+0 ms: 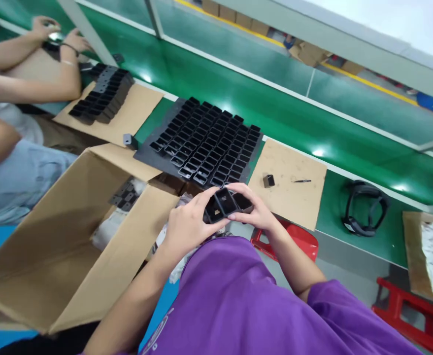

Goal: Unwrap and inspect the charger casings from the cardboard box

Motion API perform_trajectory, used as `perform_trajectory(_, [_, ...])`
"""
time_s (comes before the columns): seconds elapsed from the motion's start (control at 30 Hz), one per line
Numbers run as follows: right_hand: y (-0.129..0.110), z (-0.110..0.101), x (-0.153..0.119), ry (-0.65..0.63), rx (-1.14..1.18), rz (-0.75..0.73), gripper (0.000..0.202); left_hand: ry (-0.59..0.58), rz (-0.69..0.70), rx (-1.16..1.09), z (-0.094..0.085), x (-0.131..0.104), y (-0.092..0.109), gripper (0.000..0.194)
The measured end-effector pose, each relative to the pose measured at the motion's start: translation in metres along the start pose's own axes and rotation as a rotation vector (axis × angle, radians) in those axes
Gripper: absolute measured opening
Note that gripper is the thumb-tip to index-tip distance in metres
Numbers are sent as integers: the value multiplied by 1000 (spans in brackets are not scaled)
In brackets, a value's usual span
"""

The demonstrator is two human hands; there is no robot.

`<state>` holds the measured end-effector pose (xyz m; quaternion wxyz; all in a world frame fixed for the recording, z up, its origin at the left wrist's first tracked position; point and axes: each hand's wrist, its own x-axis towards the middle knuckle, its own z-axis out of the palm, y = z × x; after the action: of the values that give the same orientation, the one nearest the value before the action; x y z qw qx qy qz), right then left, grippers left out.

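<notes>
Bench: green belt (238, 93) is running behind the black tray (205, 143).
Hands: we are gripping a cluster of black shells (226, 204) just below the tray, left hand (186, 227) and right hand (255, 209) both closing on it.
Box: cardboard box (72, 246) is sitting open left of the tray.

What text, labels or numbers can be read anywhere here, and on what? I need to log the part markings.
None can be read.
Purple shirt: a pale print at its lower edge, too cut off and blurred to read.
Black parts in the hands, tray, cardboard box: no visible lettering.
</notes>
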<state>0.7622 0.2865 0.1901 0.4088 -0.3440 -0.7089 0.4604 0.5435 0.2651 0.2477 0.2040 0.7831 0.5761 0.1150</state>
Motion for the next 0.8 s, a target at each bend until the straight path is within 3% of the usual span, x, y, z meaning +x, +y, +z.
perform_trajectory(0.23, [73, -13, -48, 126, -68, 370, 68, -267, -77, 10, 86, 60, 1, 64])
perform_trajectory(0.43, [108, -57, -72, 231, -299, 605, 60, -373, -11, 23, 160, 107, 23, 63])
perform_trajectory(0.6, [122, -94, -56, 329, -591, 888, 45, -419, 10, 52, 200, 148, 38, 60])
perform_trajectory(0.8, [133, -106, -13, 162, -819, 1099, 36, -459, 0, 57, 219, 182, 40, 60])
